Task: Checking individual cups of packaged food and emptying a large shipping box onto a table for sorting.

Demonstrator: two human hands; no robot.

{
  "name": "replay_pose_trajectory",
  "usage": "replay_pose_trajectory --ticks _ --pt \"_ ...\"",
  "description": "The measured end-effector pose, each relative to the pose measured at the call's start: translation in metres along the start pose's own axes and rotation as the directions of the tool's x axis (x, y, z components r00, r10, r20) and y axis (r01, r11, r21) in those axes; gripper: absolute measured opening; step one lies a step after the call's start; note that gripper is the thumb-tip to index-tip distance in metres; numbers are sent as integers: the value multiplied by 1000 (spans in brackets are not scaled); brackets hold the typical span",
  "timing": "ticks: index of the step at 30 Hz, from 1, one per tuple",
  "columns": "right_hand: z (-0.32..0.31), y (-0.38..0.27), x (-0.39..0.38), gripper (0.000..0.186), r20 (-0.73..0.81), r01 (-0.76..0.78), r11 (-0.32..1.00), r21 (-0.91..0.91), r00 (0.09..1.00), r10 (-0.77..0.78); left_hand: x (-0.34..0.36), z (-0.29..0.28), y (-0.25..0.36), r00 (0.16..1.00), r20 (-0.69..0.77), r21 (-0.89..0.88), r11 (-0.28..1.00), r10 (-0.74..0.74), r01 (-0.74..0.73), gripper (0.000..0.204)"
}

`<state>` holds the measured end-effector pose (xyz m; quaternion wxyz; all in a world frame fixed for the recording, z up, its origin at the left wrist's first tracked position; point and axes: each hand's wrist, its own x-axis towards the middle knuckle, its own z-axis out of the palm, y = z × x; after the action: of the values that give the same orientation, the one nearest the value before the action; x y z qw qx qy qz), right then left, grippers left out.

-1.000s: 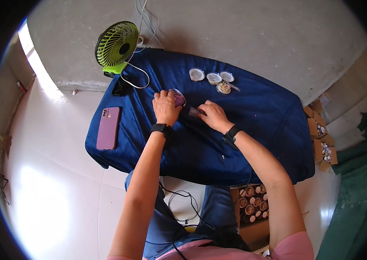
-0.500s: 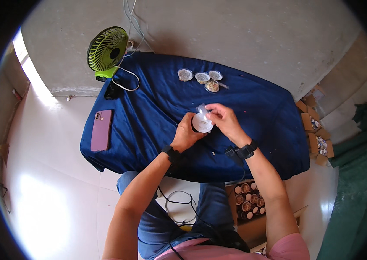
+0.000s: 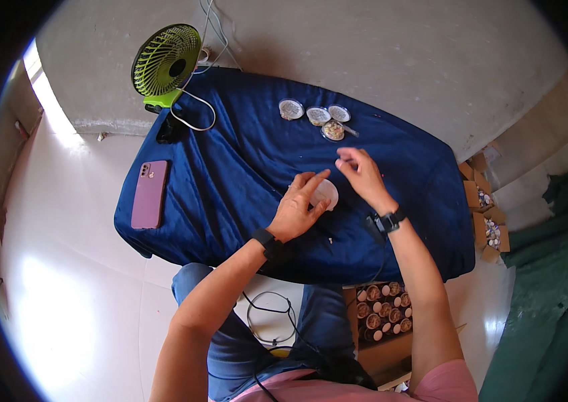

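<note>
"One small round white-topped container [image 3: 326, 193] is in play. Where exactly?"

"Mid-table, on the blue cloth [image 3: 243, 187], against the left hand [image 3: 295, 209]. That hand is spread wide, fingers toward the far edge, thumb over the near side; I can't tell whether it truly grips."

"And the right hand [image 3: 364, 177]?"

"Raised to the right of the container, apart from it, fingers bent and fairly close together. I can't make out anything between them."

"How would you handle it well?"

"I'd steady it low, by its sides, since soft folded cloth may let it rock. I'd go lightly on the white top, and bring the right fingertips to the free right rim, well short of the small cups [image 3: 333, 130] beyond."
</note>
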<state>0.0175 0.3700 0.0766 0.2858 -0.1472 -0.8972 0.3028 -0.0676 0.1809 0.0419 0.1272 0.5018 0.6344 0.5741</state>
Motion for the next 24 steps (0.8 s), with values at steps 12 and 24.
replay_pose_trajectory --ticks 12,24 --pt "35 86 76 65 -76 -206 960 -191 978 195 0 -4 11 998 64 83 997 -11 6 40" --pt "55 110 87 51 -222 -188 944 -272 967 129 1 10 -13 956 -47 -339 905 -290 258 36"
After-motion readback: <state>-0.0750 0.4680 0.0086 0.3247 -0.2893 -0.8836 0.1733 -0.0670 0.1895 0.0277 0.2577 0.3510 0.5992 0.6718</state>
